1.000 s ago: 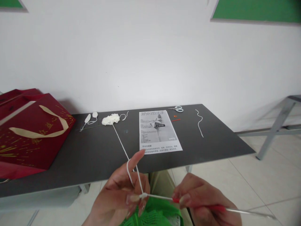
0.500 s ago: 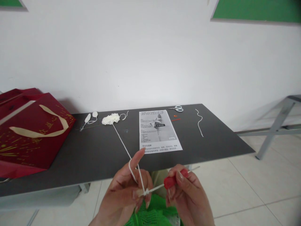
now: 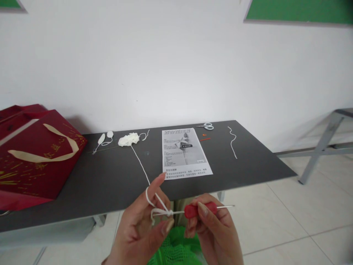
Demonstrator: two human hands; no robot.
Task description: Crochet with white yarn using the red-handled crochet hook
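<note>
My right hand [image 3: 208, 221] is closed around the red handle of a double-ended crochet hook [image 3: 189, 211]; a bare metal end sticks out to the right. The hook's left shaft passes into a small knot of white yarn [image 3: 170, 212], where a loop and a short tail show. My left hand [image 3: 140, 224] grips the yarn, with the strand wrapped round its raised index finger and its thumb just below the knot. From there the strand runs up to a loose white yarn bundle [image 3: 129, 139] on the table.
On the dark table [image 3: 248, 162] lie a printed sheet [image 3: 179, 171], scissors [image 3: 207, 126], a small orange piece and stick [image 3: 204, 139], a yarn piece [image 3: 233, 142] and small white crocheted pieces [image 3: 102, 139]. A red gift bag [image 3: 33, 176] stands left. Green mesh [image 3: 179, 246] lies below my hands.
The hook has moved left, closer to my left hand, and its shaft now goes through the knot. My left thumb has dropped below the knot, and the yarn tail shows.
</note>
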